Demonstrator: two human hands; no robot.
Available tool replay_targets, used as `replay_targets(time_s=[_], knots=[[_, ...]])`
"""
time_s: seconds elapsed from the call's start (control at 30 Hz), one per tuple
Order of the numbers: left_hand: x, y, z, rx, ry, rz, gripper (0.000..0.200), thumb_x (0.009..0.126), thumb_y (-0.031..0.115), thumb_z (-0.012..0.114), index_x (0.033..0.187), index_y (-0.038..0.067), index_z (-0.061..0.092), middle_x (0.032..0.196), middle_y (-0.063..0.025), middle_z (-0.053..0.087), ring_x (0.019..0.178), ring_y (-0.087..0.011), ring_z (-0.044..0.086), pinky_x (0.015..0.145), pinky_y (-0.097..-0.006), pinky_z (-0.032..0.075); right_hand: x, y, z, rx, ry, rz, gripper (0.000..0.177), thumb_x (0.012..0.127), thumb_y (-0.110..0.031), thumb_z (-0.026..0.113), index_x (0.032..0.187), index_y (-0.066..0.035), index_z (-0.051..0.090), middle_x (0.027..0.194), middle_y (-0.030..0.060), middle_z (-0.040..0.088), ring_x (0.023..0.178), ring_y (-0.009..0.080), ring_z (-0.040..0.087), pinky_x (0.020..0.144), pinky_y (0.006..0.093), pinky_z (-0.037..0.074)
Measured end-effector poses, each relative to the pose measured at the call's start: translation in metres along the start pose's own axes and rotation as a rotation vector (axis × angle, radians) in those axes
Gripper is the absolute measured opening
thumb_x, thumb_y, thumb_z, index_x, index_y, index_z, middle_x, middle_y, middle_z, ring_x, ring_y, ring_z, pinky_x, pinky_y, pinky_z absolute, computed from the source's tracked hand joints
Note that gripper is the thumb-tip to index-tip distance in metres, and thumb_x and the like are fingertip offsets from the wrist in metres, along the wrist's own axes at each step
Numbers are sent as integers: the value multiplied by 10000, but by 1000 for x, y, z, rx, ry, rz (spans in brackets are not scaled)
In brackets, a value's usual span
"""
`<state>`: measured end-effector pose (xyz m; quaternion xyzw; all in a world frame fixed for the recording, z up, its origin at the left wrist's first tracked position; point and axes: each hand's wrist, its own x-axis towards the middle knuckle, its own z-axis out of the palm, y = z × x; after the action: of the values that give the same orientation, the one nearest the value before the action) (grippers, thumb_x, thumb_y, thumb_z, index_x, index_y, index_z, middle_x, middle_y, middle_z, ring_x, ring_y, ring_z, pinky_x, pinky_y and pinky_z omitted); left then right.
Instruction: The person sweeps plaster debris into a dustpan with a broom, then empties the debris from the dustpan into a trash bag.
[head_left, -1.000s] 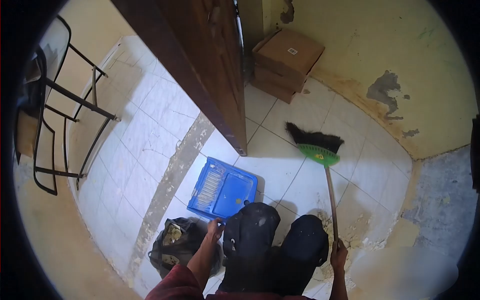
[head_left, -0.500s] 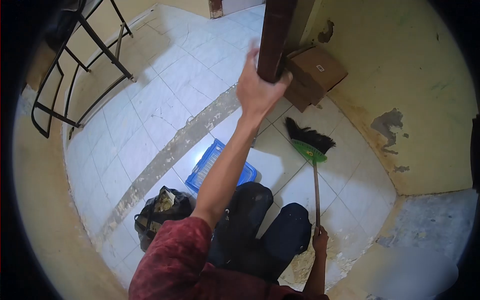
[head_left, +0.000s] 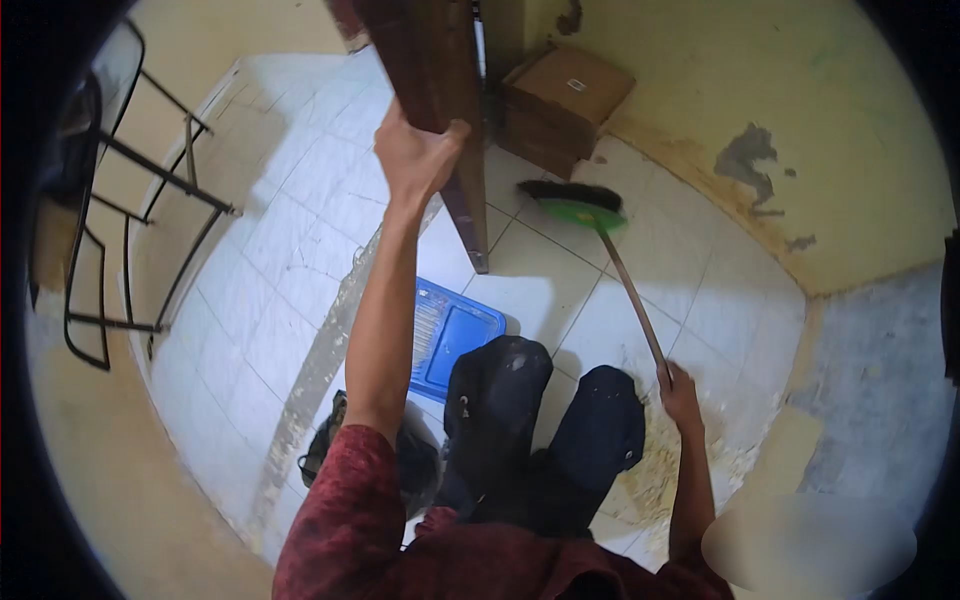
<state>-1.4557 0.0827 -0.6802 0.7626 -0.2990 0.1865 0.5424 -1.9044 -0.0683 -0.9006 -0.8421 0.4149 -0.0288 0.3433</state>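
Gripping the edge of the wooden door (head_left: 432, 60), the left hand (head_left: 415, 165) has its thumb on one face, while the fingers on the far side are mostly hidden. The right hand (head_left: 680, 398) has its fingers wrapped around the upper handle of the broom (head_left: 634, 300), clamped on it. A firm thumb-and-finger hold would steady the door, best with the fingertips clear of any closing gap; a relaxed right wrist and a low broom head would suit short, controlled strokes. The green broom head (head_left: 582, 212) lies out ahead, its dark bristles towards the cardboard boxes (head_left: 568, 90) and somewhat blurred; whether they press on the floor, I cannot tell. Nearer the knees (head_left: 500, 385) sits a blue dustpan (head_left: 468, 335), partly behind the left forearm, with a dark bag (head_left: 418, 470) beside the left sleeve. Pale tiles (head_left: 545, 300) cover the floor, crossed by a rough grey strip (head_left: 310, 375), and crumbly debris (head_left: 655, 465) lies by the right forearm. Around it, the yellowish wall (head_left: 850, 150) shows peeling patches, a bluish-grey section (head_left: 880, 370) adjoins it, and a black metal frame (head_left: 165, 180) stands at the left.
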Motion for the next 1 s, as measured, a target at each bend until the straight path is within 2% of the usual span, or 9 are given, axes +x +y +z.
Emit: replay_targets(time_s=[0.1,0.3,0.33,0.47,0.57,0.67,0.77,0.87,1.0], knots=[[1,-3,4,-32,-4,63,410,631,183,646,1002,14,604,920,-154,664,845,-283,640,761,-328,489,49,-20,25,80,40,-148,320,891,-248,490,1099,-16,558,831,281,589,805,444,572,730,488,454],[1,3,-5,23,-214,-29,408,636,153,639,1009,-8,602,918,-154,662,843,-275,638,766,-325,483,100,-51,63,-167,-128,-37,375,885,-215,454,1211,-33,484,856,290,597,837,450,575,795,486,468],[2,-9,-3,-50,-193,70,399,630,151,641,986,-23,599,903,-163,662,827,-274,641,752,-326,483,100,-51,65,-168,-152,-26,387,886,-218,450,1227,-37,471,874,290,600,844,451,576,805,488,468],[7,-9,-15,25,-276,-29,362,612,169,656,919,-18,614,842,-150,658,749,-261,624,713,-334,480,74,-29,51,-214,-198,-1,400,887,-254,459,1234,-56,472,921,281,605,853,447,582,786,501,473],[14,-26,-23,-35,-271,105,300,622,130,669,877,-23,625,790,-119,651,705,-213,609,670,-315,479,22,48,33,-389,-117,-59,400,887,-291,473,1227,-80,482,914,280,608,862,443,584,760,501,476],[24,-45,-53,-177,-363,17,173,653,9,675,811,-43,626,732,-53,633,675,-142,587,639,-284,479,-54,47,-22,-324,-196,142,414,882,-272,499,1239,-63,482,862,285,610,807,426,604,740,497,482],[42,-83,-95,-135,-353,-211,409,655,2,683,1036,-46,543,958,-124,606,861,-214,595,764,-312,479,-90,72,-35,-182,-82,-6,388,885,-243,514,1218,-45,510,823,278,614,749,418,612,693,473,488],[58,-109,-127,-45,-247,-255,450,651,34,699,1057,-55,526,1036,-152,583,907,-246,581,825,-327,458,-77,9,-55,-58,-165,112,343,897,-211,507,1185,-26,529,773,276,595,710,417,601,619,423,471],[78,-149,-155,-75,-188,-225,525,659,92,718,1113,-64,505,1117,-165,561,946,-255,566,893,-336,418,-12,-51,-31,-62,-170,-84,340,891,-195,512,1194,-41,506,763,274,587,722,432,585,626,449,468]])
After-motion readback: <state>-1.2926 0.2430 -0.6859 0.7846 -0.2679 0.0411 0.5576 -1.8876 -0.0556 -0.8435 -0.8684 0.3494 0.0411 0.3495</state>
